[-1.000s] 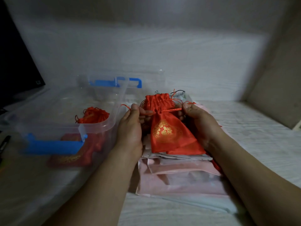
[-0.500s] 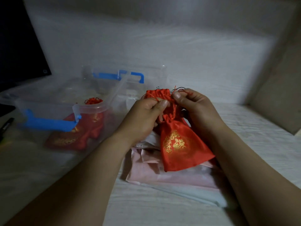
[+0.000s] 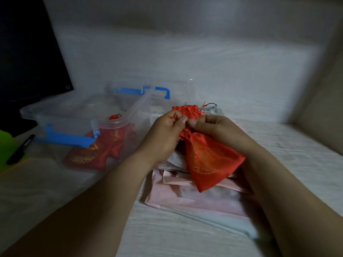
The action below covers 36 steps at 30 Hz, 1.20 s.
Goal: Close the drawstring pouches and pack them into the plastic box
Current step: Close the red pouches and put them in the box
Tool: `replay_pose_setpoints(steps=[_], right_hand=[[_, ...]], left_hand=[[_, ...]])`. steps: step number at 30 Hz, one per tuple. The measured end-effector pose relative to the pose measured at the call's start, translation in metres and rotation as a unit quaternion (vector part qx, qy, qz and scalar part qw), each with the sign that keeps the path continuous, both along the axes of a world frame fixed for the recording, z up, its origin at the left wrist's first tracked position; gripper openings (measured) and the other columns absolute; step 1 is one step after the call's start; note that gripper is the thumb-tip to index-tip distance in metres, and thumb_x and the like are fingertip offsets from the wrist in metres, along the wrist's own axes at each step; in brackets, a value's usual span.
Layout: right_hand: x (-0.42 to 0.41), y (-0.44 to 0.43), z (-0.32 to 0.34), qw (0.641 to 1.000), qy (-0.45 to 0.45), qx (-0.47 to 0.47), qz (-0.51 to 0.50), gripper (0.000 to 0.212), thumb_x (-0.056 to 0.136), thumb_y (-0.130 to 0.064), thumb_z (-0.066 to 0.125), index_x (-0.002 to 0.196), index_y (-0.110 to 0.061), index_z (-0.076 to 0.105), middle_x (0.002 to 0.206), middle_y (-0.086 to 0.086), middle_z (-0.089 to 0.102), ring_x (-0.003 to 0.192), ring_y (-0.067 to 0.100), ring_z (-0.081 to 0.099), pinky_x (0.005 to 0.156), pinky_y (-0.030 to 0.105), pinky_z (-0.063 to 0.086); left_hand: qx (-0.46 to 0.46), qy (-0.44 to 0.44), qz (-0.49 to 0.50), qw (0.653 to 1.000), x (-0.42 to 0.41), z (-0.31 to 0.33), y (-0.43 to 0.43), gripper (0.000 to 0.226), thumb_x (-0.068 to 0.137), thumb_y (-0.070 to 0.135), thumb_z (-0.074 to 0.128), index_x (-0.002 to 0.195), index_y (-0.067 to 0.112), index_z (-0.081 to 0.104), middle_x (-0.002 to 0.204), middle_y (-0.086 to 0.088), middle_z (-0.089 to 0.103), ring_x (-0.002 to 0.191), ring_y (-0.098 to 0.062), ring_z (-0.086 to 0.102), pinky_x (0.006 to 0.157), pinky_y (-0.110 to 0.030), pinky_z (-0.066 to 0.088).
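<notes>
The red pouch point(image 3: 209, 160) is being pinched at its gathered neck by the left hand point(image 3: 167, 132) and right hand point(image 3: 213, 130), above the pink stack point(image 3: 185, 197). The plastic box point(image 3: 83, 115) is lying leftward, nearer the left hand.

I have one view only, a wide-angle camera on the head, looking forward and down from close above the forearms. The hands sit at centre frame, the plastic box point(image 3: 78, 115) at centre left, a wall across the top.
</notes>
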State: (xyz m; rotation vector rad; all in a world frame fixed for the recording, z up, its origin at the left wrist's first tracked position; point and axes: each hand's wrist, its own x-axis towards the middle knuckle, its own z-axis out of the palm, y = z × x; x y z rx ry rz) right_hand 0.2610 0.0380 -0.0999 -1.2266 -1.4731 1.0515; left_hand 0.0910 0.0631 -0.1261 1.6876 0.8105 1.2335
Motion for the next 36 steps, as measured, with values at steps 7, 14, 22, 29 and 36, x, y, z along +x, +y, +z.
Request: replay_pose_setpoints(steps=[7, 14, 22, 29, 36], right_hand=[[0.0, 0.0, -0.002, 1.0, -0.015, -0.019, 0.018, 0.016, 0.09, -0.013, 0.074, 0.074, -0.017, 0.077, 0.071, 0.003, 0.072, 0.058, 0.008, 0.061, 0.06, 0.02, 0.051], [-0.01, 0.001, -0.01, 0.98, 0.193, -0.037, -0.012, 0.007, 0.09, -0.007, 0.068, 0.094, -0.007, 0.074, 0.09, 0.019, 0.072, 0.075, 0.025, 0.067, 0.085, 0.037, 0.055], [-0.012, -0.001, -0.007, 0.959, 0.273, -0.028, 0.076, 0.009, 0.091, -0.008, 0.061, 0.09, -0.004, 0.069, 0.096, 0.02, 0.069, 0.085, 0.031, 0.064, 0.086, 0.039, 0.054], [-0.009, 0.004, -0.005, 0.943, 0.266, -0.198, -0.023, 0.018, 0.096, -0.01, 0.05, 0.094, -0.002, 0.065, 0.075, 0.016, 0.062, 0.065, 0.023, 0.061, 0.069, 0.031, 0.054], [0.003, 0.004, -0.001, 0.981, -0.11, -0.082, -0.14, 0.029, 0.087, -0.023, 0.071, 0.059, -0.017, 0.072, 0.056, -0.004, 0.063, 0.044, 0.005, 0.053, 0.058, 0.026, 0.046]], left_hand=[[0.069, 0.034, 0.028, 0.997, -0.001, -0.003, 0.002, 0.022, 0.107, 0.017, 0.054, 0.093, 0.0, 0.059, 0.056, 0.016, 0.045, 0.053, 0.0, 0.037, 0.055, -0.021, 0.034], [0.004, -0.016, 0.065, 0.998, -0.001, -0.006, 0.002, 0.033, 0.111, 0.02, 0.047, 0.086, 0.023, 0.068, 0.058, 0.017, 0.06, 0.054, 0.005, 0.051, 0.059, -0.016, 0.042], [-0.065, -0.039, 0.037, 0.996, 0.003, -0.012, 0.009, 0.032, 0.111, 0.018, 0.047, 0.099, 0.013, 0.076, 0.078, -0.002, 0.072, 0.074, -0.01, 0.064, 0.073, -0.027, 0.051], [-0.077, -0.016, 0.074, 0.994, -0.001, -0.012, 0.01, 0.04, 0.112, 0.033, 0.042, 0.101, 0.016, 0.076, 0.058, 0.004, 0.059, 0.052, -0.009, 0.052, 0.052, -0.021, 0.042], [-0.072, -0.058, 0.061, 0.994, 0.001, 0.002, -0.001, 0.051, 0.111, 0.04, 0.039, 0.087, 0.008, 0.07, 0.065, -0.007, 0.066, 0.054, -0.014, 0.056, 0.051, -0.022, 0.042]])
